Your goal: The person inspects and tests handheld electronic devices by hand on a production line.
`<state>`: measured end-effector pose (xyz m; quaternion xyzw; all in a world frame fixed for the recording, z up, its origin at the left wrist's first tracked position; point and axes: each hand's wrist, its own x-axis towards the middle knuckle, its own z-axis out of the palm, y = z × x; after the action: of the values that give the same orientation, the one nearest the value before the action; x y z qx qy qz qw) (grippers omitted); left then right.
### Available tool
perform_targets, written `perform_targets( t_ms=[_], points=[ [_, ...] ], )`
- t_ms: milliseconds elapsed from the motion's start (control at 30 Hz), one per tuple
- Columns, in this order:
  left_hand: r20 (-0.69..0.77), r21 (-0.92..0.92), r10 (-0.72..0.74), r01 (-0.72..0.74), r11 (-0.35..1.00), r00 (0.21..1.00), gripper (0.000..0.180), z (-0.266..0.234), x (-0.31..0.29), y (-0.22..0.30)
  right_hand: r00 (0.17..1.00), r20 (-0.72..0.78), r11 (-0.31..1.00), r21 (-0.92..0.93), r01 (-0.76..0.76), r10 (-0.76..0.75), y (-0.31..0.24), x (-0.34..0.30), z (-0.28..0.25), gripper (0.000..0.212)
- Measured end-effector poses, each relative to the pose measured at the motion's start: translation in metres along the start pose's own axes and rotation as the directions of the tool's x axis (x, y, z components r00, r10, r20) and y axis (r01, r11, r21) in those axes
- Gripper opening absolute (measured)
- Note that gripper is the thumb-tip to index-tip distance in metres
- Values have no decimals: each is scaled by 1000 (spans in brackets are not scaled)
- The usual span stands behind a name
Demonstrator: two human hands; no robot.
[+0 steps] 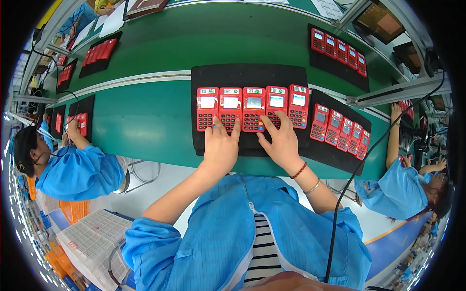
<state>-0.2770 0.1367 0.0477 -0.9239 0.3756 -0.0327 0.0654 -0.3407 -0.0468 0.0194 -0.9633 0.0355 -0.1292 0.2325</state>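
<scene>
Several red card payment terminals stand side by side on a black mat (pixel 247 72), their small screens facing up. My left hand (pixel 221 148) has its fingers spread over the keypads of the leftmost terminal (pixel 208 103) and the terminal beside it (pixel 230 103), holding neither. My right hand (pixel 282 145) is open too, its fingertips at the keys of the middle terminal (pixel 254 103) and the one to its right (pixel 276 101). The rightmost terminal (pixel 298 100) lies just beyond my right fingers. The middle screen looks grey; the others look brighter. The fingers hide parts of the keypads.
More terminals (pixel 340 133) rest on a tilted black mat to the right, and another row (pixel 338 51) lies farther back. A black cable (pixel 361 182) hangs across the right side. Co-workers in blue sit left (pixel 77 169) and right (pixel 398 189) at the green bench (pixel 141 121).
</scene>
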Motion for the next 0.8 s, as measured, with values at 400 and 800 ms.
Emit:
perform_targets(
  t_ms=[400,800],
  points=[
    [63,-52,-36,39,998,997,57,-8,-2,-2,983,-31,975,141,-173,179,9,-15,-34,52],
    [24,-22,2,-2,1000,1000,55,-9,2,0,957,194,976,-82,-203,216,23,-17,-56,77]
  ],
)
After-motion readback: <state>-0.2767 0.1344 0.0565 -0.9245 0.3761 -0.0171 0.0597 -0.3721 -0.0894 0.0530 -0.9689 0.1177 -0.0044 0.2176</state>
